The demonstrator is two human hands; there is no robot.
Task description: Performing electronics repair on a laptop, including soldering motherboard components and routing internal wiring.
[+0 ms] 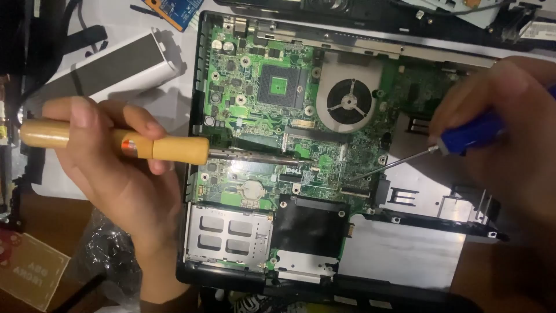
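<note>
Head view, read from left to right. At the far left, your left hand (pixel 110 168) has its fingers (pixel 142 124) wrapped shut around the wooden handle of a soldering iron (pixel 116 144), held level, with its metal shaft pointing right over the green circuit board (pixel 260 116). Above that hand, a white and grey panel (pixel 110 66) lies tilted on the surface (pixel 405 255). Below the hand sits crumpled clear plastic (pixel 110 255), with a brown card (pixel 29 269) at the lower left corner. The board lies in an opened black laptop base (pixel 191 191). On it you see a square processor socket (pixel 281 87), a round cooling fan (pixel 349 103) to its right, a coin cell (pixel 252 188) lower down, and a metal card cage (pixel 229 235) at the bottom left. At the right, your right hand (pixel 509 122) closes its fingers (pixel 463 107) around the blue handle of a screwdriver (pixel 463 138). Its thin shaft slants down and left, with the tip resting at a small connector (pixel 354 190) near the board's right edge.
</note>
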